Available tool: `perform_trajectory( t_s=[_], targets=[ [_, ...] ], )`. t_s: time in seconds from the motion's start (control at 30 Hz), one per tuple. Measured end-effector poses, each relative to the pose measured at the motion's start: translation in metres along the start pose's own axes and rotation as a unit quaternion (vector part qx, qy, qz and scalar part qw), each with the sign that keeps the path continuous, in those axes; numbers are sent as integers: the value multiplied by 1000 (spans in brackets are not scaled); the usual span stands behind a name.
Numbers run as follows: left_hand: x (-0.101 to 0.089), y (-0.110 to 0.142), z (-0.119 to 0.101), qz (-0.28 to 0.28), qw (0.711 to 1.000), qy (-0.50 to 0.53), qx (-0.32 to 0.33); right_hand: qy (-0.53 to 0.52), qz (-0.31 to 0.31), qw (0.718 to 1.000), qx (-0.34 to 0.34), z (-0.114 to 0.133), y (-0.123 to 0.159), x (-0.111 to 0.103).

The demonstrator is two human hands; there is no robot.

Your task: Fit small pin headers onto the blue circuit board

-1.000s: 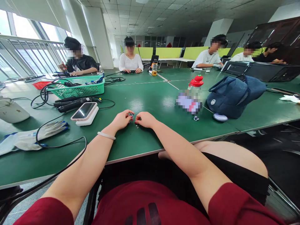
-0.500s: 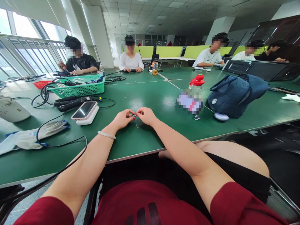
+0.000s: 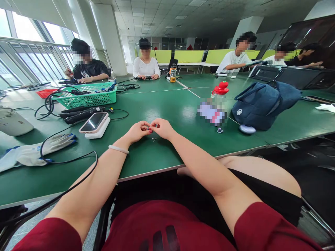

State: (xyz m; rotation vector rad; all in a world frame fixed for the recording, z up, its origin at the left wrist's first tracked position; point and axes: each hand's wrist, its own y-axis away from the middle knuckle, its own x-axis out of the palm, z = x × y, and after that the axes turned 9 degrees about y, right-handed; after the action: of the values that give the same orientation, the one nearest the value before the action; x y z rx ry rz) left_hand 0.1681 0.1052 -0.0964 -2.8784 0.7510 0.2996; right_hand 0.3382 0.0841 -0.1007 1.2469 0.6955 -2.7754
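Note:
My left hand [image 3: 138, 131] and my right hand [image 3: 162, 128] meet over the green table [image 3: 157, 164], fingertips pinched together. Between them shows a bit of a small silvery metal piece [image 3: 148, 128], mostly covered by the fingers; its kind is too small to tell. Both hands are closed around that spot. Just below the fingertips, a couple of tiny shiny pieces [image 3: 154, 139] lie on the tabletop. A pale bracelet [image 3: 118, 149] circles my left wrist.
Left: a phone [image 3: 94, 122] on a white box, work gloves [image 3: 39, 150], a black cable [image 3: 95, 167], a green basket [image 3: 89, 101]. Right: a blue backpack [image 3: 259, 108], a red-lidded bottle [image 3: 220, 90], a round white case [image 3: 247, 129]. Several people sit around the table.
My fingers have shifted slightly, with the right fingertips now covering more of the small metal piece. At the right back, a person's arm has reached out further.

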Motion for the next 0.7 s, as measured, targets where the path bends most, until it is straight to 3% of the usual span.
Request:
perform_trajectory(
  t_s=[0.17,0.3,0.43,0.7],
  targets=[
    [-4,-2,4,-25,998,-62,13,-25,19,999,34,-1,0,-6],
    [-8,-4,8,-42,992,-115,18,-27,124,990,57,-11,0,-15],
    [-10,-5,11,-49,986,-160,25,13,217,976,29,-16,-1,-19],
    [-11,-5,13,-43,983,-179,21,134,215,967,-9,-8,-1,-12]
  ],
)
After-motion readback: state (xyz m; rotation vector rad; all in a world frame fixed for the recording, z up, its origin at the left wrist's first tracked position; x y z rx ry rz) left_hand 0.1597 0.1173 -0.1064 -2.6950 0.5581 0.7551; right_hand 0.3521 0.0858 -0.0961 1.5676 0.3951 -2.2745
